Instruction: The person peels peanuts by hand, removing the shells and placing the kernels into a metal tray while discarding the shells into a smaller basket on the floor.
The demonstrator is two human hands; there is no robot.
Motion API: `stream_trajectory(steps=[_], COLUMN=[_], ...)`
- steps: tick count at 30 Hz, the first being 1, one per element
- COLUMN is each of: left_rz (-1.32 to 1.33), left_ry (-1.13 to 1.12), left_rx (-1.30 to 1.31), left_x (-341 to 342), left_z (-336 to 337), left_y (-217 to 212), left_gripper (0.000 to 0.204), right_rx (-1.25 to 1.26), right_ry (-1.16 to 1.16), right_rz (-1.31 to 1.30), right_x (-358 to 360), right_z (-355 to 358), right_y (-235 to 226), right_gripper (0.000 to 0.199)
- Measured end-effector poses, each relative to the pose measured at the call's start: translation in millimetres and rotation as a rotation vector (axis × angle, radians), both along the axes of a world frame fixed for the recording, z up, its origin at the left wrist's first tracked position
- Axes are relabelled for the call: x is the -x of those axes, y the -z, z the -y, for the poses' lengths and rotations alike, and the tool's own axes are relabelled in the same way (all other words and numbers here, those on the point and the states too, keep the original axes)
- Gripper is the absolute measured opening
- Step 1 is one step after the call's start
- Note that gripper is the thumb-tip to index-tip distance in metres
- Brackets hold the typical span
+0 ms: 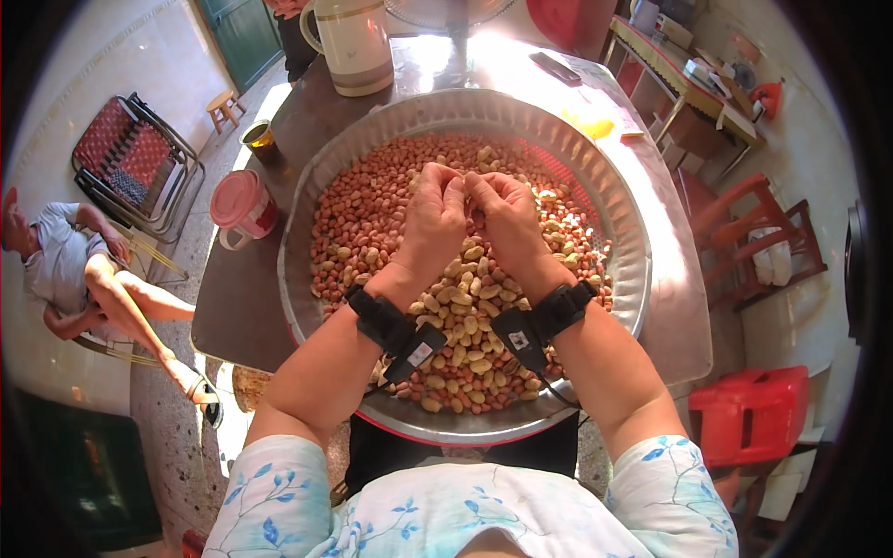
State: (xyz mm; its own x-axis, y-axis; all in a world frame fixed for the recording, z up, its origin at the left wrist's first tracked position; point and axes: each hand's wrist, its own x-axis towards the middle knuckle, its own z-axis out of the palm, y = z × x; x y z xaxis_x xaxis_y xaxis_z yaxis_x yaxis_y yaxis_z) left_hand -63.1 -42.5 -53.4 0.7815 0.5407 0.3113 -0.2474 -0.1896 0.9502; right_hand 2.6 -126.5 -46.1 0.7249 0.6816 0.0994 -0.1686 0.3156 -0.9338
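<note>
Pink plastic, round and lidded, the cup (pixel 241 208) stands on the dark worktop (pixel 237 307) just left of the basin, close to the worktop's edge; a knock from an elbow could send it off. A small glass jar (pixel 259 136) sits farther back, and a cream jug (pixel 354 42) with a curved handle stands behind the basin.

Dull, dimpled metal makes up the wide round basin (pixel 614 232), which overhangs the near edge of the worktop; leaning on its rim might tip it. It is heaped with peanuts (pixel 363 223), smooth reddish ones to the left and back, paler tan ones nearer the body, all small, oval and free to roll, so a careless sweep could spill them over the shallow rim.

Above the heap the left hand (pixel 433 219) and right hand (pixel 507 219) meet, fingertips touching, each grip pinched on a peanut too small to make out clearly. Black bands wrap both wrists. One slip and the nut drops back among the others.
</note>
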Motion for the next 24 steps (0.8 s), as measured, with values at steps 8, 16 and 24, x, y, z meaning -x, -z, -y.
stream_trajectory(steps=[8, 16, 24], left_rz=[-0.119, 0.018, -0.085], left_ry=[0.091, 0.206, -0.088], left_rx=[0.406, 0.617, 0.334], left_x=[10.0, 11.9, 18.8], left_z=[3.4, -17.2, -50.2], left_y=[-18.7, -20.8, -25.4], left_gripper=[0.023, 0.022, 0.021], right_rx=[-0.003, -0.161, 0.421], right_ry=[0.071, -0.198, -0.172], right_rz=[0.194, -0.257, 0.311], right_x=[14.2, -3.0, -32.1], right_z=[-3.8, 4.4, 22.1], right_y=[0.6, -2.6, -19.5], right_gripper=[0.015, 0.016, 0.021])
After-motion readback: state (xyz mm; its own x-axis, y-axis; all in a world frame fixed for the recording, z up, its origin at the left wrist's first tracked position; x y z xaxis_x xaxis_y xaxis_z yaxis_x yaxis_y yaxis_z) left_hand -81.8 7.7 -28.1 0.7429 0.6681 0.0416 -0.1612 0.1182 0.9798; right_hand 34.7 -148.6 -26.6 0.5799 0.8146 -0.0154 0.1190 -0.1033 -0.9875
